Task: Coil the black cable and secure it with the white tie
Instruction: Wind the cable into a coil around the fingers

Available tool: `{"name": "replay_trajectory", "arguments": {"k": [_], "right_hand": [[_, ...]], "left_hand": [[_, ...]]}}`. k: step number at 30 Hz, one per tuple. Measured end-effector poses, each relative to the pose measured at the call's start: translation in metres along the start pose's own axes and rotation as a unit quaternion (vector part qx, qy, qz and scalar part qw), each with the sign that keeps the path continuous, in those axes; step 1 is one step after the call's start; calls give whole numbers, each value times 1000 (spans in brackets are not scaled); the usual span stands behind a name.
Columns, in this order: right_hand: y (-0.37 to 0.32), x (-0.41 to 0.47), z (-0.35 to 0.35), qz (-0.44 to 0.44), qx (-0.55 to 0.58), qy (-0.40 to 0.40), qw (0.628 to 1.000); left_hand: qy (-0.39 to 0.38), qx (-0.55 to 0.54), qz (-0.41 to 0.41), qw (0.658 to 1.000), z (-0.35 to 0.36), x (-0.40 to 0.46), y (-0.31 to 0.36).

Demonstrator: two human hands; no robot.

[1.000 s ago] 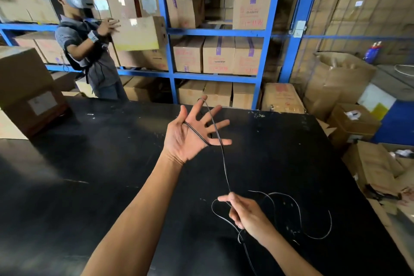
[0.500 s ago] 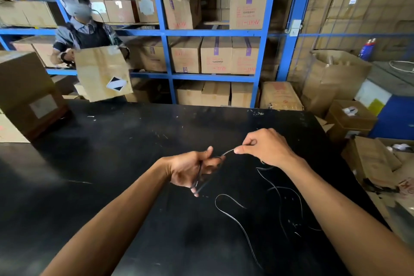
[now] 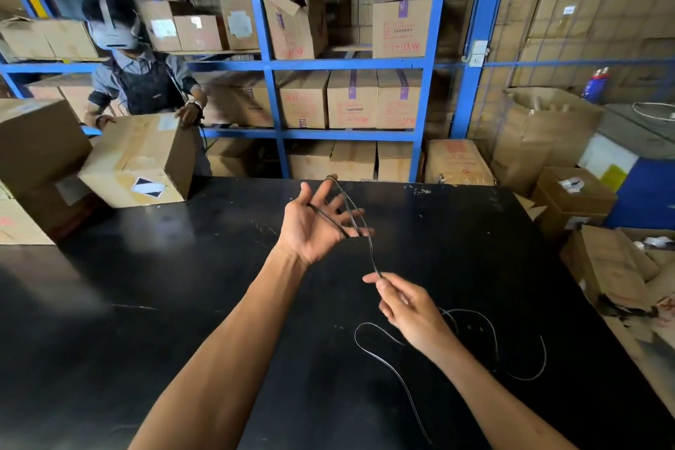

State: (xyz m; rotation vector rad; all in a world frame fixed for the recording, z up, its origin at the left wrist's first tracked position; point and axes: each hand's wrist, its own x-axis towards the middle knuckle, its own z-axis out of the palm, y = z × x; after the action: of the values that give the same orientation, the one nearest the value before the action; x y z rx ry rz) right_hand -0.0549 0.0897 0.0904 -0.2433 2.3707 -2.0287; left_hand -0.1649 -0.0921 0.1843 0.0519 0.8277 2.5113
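My left hand (image 3: 314, 226) is raised palm-up over the black table (image 3: 182, 285), fingers spread, with loops of the thin black cable (image 3: 369, 248) wound across the palm and over the fingertips. One strand runs down from the fingers to my right hand (image 3: 409, 307), which pinches it between thumb and forefinger lower right. The slack of the cable lies in loose curves on the table under and right of my right hand. No white tie shows.
A person (image 3: 142, 84) across the table sets a cardboard box (image 3: 142, 161) on its far left corner, beside another box (image 3: 36, 142). Blue shelving (image 3: 270, 66) with cartons stands behind. Open boxes (image 3: 573, 197) crowd the floor at right.
My left hand rose and spread its fingers again with more cable wound on it. My right hand dropped down-right, pulling a strand taut. The person lowered the box onto the table.
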Motion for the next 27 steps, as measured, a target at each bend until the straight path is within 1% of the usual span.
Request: {"name": "replay_trajectory", "arguments": {"k": [3, 6, 8, 10, 11, 13, 15, 17, 18, 19, 20, 22, 24, 25, 27], "right_hand": [[7, -9, 4, 14, 31, -23, 999], [18, -12, -1, 51, 13, -69, 996], [22, -7, -10, 92, -49, -69, 992], [19, 5, -28, 104, -178, -17, 978], [13, 12, -39, 98, -246, 15, 964], [-6, 29, -62, 82, -368, 44, 925], [-31, 45, -78, 57, -463, 17, 884], [-61, 57, -86, 17, -512, -15, 859], [-74, 61, -88, 1, -522, -24, 853], [-86, 62, -89, -12, -525, -28, 851], [-92, 63, -89, -21, -516, -28, 856], [-92, 59, -88, -37, -455, -19, 890], [-81, 49, -80, -51, -365, -24, 929], [-72, 43, -73, -52, -324, -31, 944], [-54, 30, -55, -39, -233, -41, 971]], "left_hand": [[-61, 2, 1, 998, 7, 1, 2], [-137, 24, -39, 990, 14, -7, 4], [-188, 56, -90, 976, 17, -16, 2], [-232, 97, -168, 953, 19, -28, -4], [-243, 121, -211, 939, 19, -34, -9], [-248, 188, -298, 902, 13, -45, -18], [-228, 265, -377, 858, 2, -50, -29], [-188, 331, -424, 822, -13, -49, -40], [-168, 345, -430, 817, -19, -47, -43], [-141, 344, -419, 828, -27, -45, -45], [-112, 328, -396, 850, -34, -40, -44], [-62, 268, -322, 906, -45, -31, -36], [-38, 191, -239, 951, -49, -23, -26], [-28, 165, -197, 966, -47, -21, -22], [-15, 123, -120, 985, -37, -17, -15]]}}
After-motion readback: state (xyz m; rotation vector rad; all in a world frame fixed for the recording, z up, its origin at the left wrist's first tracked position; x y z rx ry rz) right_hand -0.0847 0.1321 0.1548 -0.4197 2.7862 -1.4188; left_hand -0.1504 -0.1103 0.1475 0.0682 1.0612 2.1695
